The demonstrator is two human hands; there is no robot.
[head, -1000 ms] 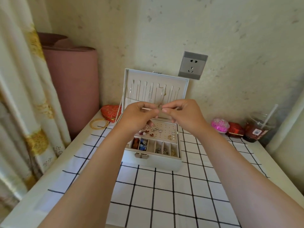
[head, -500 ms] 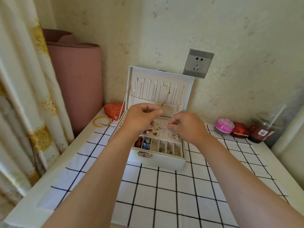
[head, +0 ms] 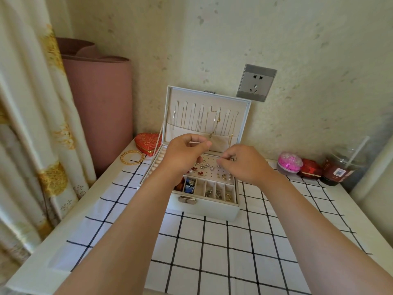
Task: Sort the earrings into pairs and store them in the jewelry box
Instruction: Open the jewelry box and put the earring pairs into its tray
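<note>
A white jewelry box (head: pixel 204 206) stands open on the checked cloth, its lid upright with necklaces (head: pixel 212 122) hanging inside. Several earrings (head: pixel 204 167) sit on the perforated pad, and more lie in the front compartments (head: pixel 212 191). My right hand (head: pixel 242 165) hovers over the pad's right half, its curled fingertips pinching a tiny earring. My left hand (head: pixel 187 154) is above the pad's left half. Its fingers are curled with thumb and forefinger together, and I see nothing between them.
A red heart-shaped box (head: pixel 148 142) and gold bangles (head: pixel 133 157) lie left of the jewelry box. A pink ball (head: pixel 290 162), a small red box (head: pixel 311 169) and a lidded drink cup with straw (head: pixel 340 167) stand at the right. A rolled pink mat (head: pixel 100 103) leans in the corner.
My hands were joined in front of the lid a second ago and have come apart. The right hand has dropped toward the earring pad while the left stays higher.
</note>
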